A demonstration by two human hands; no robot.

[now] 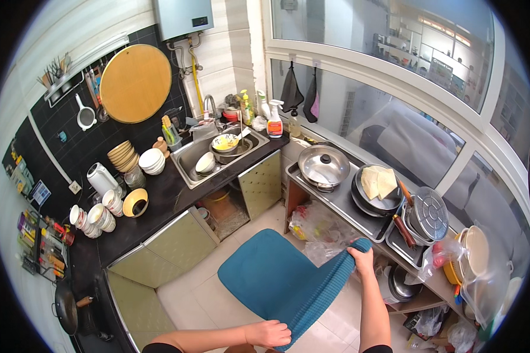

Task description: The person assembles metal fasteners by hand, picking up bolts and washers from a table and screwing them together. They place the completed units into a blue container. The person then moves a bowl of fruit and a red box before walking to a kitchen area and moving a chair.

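Note:
A teal chair (264, 273) stands on the tiled floor in front of me, its smooth seat pointing away. Ribbed teal fabric covers its backrest (325, 296), which runs diagonally from my lower left up to the right. My left hand (269, 334) is closed on the near left end of the backrest's top edge. At the other end my right hand (361, 259) grips the upper right corner, fingers folded over the fabric. The chair's legs are hidden under the seat.
A sink (188, 167) with bowls is set in the dark counter (165, 203) at the left. To the right, a shelf unit carries a lidded pan (324, 165), a frying pan (368, 200) and stacked cookware. One lower cabinet stands open; plastic bags (321, 226) lie under the right shelf.

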